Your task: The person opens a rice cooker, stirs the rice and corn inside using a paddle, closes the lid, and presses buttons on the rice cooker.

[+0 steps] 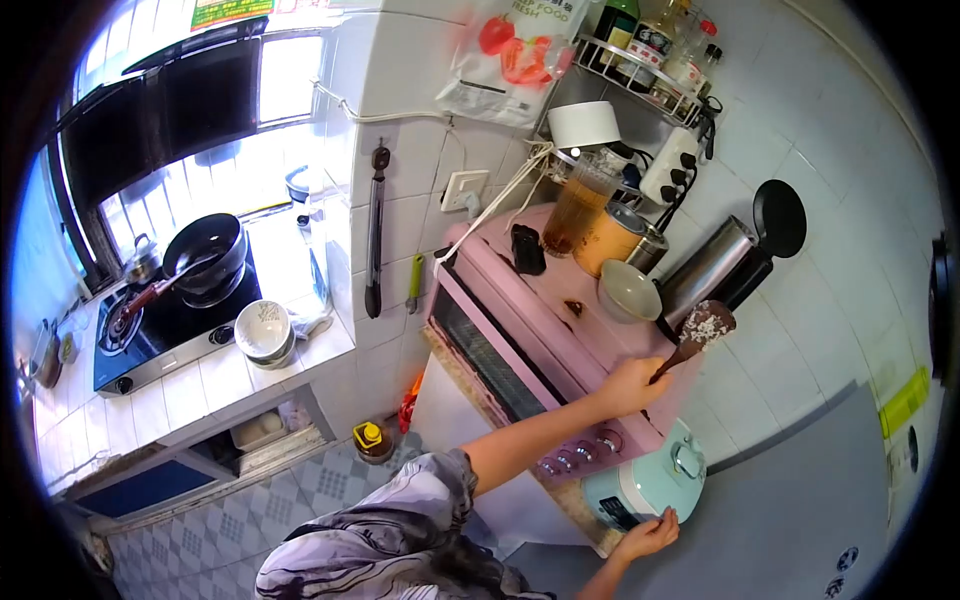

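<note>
My left hand (pixel 632 388) is closed around the handle of a brown rice paddle (pixel 705 328) with white grains stuck on its broad end. The paddle is raised over the right end of the pink oven (pixel 590 360). Lower down, my right hand (pixel 645 537) touches the front edge of a light green rice cooker (pixel 650 478), whose lid looks closed. Its fingers are bent, and nothing shows between them. A pale bowl (pixel 628 292) sits on the oven, near the paddle.
On the oven stand an orange can (pixel 608 240), a tall jar (pixel 580 205) and a metal cylinder (pixel 710 265) with a raised black lid. A bottle rack (pixel 640 70) hangs above. At left are a wok (pixel 205 250) on the stove and stacked bowls (pixel 264 332).
</note>
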### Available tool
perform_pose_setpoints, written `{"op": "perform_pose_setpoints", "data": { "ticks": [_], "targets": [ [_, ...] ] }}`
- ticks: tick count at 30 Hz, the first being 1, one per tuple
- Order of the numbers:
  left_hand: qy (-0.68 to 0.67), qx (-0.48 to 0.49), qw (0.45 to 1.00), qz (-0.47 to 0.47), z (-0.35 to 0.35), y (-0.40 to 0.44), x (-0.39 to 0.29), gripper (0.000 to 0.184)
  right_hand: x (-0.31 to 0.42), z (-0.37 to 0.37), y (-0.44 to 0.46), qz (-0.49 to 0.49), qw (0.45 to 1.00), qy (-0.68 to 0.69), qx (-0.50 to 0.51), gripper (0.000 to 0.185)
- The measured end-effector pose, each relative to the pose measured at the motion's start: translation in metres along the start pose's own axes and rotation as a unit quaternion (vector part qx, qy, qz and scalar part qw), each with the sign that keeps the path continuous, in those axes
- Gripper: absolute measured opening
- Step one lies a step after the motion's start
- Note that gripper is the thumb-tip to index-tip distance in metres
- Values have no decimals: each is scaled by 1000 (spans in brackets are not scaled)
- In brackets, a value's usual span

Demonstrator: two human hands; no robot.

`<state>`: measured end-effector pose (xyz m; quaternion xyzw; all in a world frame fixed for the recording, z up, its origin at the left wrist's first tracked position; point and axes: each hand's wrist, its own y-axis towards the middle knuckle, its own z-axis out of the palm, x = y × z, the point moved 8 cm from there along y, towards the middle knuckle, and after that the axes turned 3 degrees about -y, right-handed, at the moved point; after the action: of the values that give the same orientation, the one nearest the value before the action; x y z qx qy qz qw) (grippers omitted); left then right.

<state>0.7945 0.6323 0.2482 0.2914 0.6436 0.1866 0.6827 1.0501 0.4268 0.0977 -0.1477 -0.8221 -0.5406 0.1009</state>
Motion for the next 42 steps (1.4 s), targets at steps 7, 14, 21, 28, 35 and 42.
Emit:
{"op": "perform_pose_setpoints", "data": {
  "ticks": [7, 14, 21, 28, 35, 42],
  "targets": [
    [-11, 9, 1000, -17, 7, 2, 7, 24, -1, -2, 0, -3, 1000, 11, -1, 31],
    [-5, 26, 997, -74, 11, -1, 24, 25, -8, 2, 14, 106, 994, -24, 11, 18],
    [31, 15, 999, 15, 9, 2, 11, 23, 10, 60, 98, -10, 991, -44, 125, 46],
    [20, 28, 998, -46, 10, 3, 5, 20, 10, 91, 105, -43, 967, -52, 246, 51],
    [-5, 23, 999, -46, 12, 3, 12, 19, 7, 100, 102, -67, 950, -132, 276, 59],
    [60, 24, 997, -33, 8, 3, 4, 19, 11, 90, 104, -30, 975, -90, 198, 56]
  ]
}}
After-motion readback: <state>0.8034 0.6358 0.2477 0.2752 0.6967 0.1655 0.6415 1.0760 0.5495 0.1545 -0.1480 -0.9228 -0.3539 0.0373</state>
